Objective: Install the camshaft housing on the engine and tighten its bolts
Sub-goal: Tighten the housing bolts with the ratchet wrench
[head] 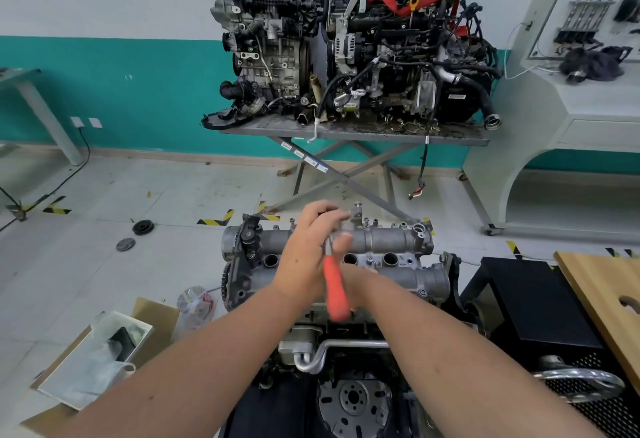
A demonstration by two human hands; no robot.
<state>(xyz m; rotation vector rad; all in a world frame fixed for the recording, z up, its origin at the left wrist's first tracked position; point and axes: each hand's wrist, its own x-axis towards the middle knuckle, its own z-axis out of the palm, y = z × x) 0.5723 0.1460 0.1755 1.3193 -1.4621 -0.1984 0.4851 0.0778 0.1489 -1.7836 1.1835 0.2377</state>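
The grey camshaft housing [384, 240] lies on top of the engine [353, 344] right in front of me, with bolts [370, 258] standing along its rows. A ratchet wrench with an orange handle [334, 293] points down toward me from the housing's middle. My left hand [306, 250] reaches over the housing, its fingers and thumb pinching the wrench's metal head end. My right hand [358, 280] sits low behind the orange handle and grips it; most of its fingers are hidden. The bolt under the wrench head is covered by my left hand.
Two other engines [349, 46] stand on a grey scissor table [346, 132] against the back wall. A cardboard box [93, 358] sits at lower left, round pulleys [142, 227] lie on the floor, and a black cabinet [533, 302] with a wooden board [602, 292] is at right.
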